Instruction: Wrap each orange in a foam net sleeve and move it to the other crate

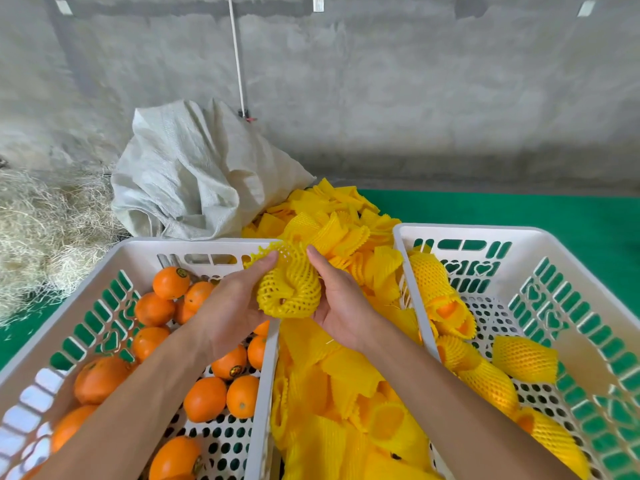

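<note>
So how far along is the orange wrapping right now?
Done: several wrapped oranges lie in the right crate. In hand: left hand and right hand hold an orange in a foam net sleeve between the crates, not yet placed. Left: about a dozen bare oranges wait in the left crate.
</note>
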